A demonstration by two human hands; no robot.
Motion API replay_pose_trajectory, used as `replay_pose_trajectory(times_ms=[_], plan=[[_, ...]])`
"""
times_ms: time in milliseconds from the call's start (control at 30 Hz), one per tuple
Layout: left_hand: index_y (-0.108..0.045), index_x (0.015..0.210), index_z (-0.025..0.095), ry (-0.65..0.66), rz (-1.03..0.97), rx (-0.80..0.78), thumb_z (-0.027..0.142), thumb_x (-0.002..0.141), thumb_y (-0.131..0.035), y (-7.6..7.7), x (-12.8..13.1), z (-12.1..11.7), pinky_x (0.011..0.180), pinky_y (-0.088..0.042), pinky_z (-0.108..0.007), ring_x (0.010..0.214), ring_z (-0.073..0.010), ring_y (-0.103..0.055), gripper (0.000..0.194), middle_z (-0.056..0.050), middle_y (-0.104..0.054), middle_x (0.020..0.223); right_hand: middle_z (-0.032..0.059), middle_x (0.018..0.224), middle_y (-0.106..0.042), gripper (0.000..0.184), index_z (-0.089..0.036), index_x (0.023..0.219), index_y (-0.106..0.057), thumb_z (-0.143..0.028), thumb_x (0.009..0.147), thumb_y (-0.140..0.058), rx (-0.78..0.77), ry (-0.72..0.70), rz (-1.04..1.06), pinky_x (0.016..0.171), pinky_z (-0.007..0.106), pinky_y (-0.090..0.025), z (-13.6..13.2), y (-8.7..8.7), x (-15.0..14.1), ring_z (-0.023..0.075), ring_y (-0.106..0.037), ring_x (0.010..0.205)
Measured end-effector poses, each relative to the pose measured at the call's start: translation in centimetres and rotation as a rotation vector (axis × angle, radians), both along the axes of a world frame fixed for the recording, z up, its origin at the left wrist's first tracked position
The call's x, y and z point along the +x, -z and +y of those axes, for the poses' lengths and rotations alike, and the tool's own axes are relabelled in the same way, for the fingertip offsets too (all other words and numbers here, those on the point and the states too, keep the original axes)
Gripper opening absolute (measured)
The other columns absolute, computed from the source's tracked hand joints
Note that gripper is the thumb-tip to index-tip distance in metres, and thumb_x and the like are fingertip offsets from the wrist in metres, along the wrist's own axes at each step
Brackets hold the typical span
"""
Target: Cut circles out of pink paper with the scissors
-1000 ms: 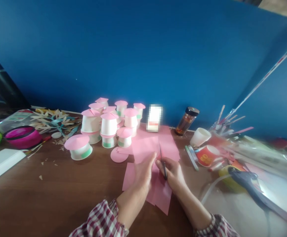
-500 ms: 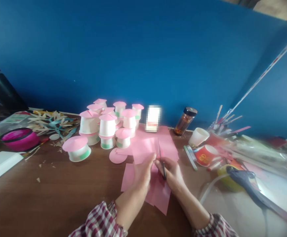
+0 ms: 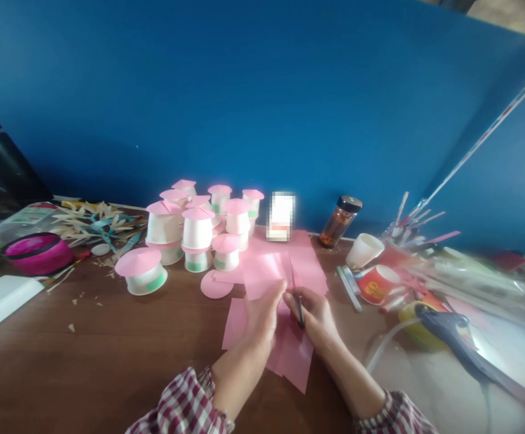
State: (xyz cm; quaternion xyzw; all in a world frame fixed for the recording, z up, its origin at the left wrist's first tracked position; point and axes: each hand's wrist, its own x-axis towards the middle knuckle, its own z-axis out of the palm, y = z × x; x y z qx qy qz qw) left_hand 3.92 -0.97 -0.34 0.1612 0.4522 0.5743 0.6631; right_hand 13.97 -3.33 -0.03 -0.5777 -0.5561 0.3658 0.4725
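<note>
Pink paper (image 3: 264,271) is pinched in my left hand (image 3: 263,316), thumb on top and the other fingers hidden beneath. My right hand (image 3: 315,314) is closed around the dark handles of a pair of scissors (image 3: 301,310). Their narrow blades point away from me and lie against the paper's right part. Both hands are close together, almost touching. More pink sheets (image 3: 296,364) lie on the table under my hands, and a pink paper disc (image 3: 216,284) rests to their left.
Left of the paper stand several white paper cups with pink cone tops (image 3: 198,229). A tilted brown jar (image 3: 340,222), a red cup (image 3: 377,283) and a glue gun (image 3: 456,328) are on the right. Wood shavings (image 3: 103,226) and a magenta bowl (image 3: 38,253) lie left.
The whole view has shifted very slightly. My hands, the scissors and the paper keep nearly the same positions.
</note>
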Motion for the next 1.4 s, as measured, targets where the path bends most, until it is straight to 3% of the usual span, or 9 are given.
replay_pose_trajectory(times_ms=[167,800,1100,1400], plan=[[-0.07,0.072,0.01,0.076,0.05,-0.058,0.034,0.057,-0.079,-0.2,-0.1,-0.1,0.058,-0.05,-0.028,0.067,-0.0201,-0.063,0.03,-0.008,-0.067,0.069,-0.0048,0.051,-0.045,0.021,-0.013,0.082,-0.068,-0.033,0.077,-0.067,-0.004,0.0,0.015,0.042,0.02,-0.029,0.1,0.2,0.1,0.009,-0.037,0.045],[-0.066,0.065,0.013,0.011,0.118,-0.093,0.03,0.057,-0.079,-0.7,-0.2,0.0,0.057,-0.048,-0.027,0.062,-0.0168,-0.059,0.024,-0.003,-0.062,0.062,-0.004,0.048,-0.045,0.02,-0.012,0.075,-0.068,-0.032,0.077,-0.063,0.011,0.016,-0.063,0.041,0.02,-0.029,0.0,-0.5,0.0,0.0097,-0.037,0.045],[-0.064,0.059,0.013,0.0,0.1,-0.09,0.031,0.056,-0.08,0.0,-0.2,0.3,0.052,-0.047,-0.027,0.055,-0.0157,-0.057,0.024,-0.002,-0.059,0.054,-0.0028,0.049,-0.046,0.021,-0.013,0.072,-0.068,-0.033,0.076,-0.063,0.012,0.018,-0.04,0.04,0.02,-0.03,0.0,-0.8,-0.2,0.0105,-0.038,0.046],[-0.061,0.055,0.013,0.008,0.099,-0.073,0.029,0.056,-0.079,-0.6,-0.4,0.2,0.044,-0.042,-0.022,0.047,-0.0113,-0.052,0.024,0.002,-0.054,0.048,-0.0047,0.047,-0.042,0.021,-0.015,0.063,-0.062,-0.032,0.076,-0.064,0.019,0.008,-0.01,0.039,0.02,-0.029,-0.1,-0.6,-0.1,0.0097,-0.036,0.045]])
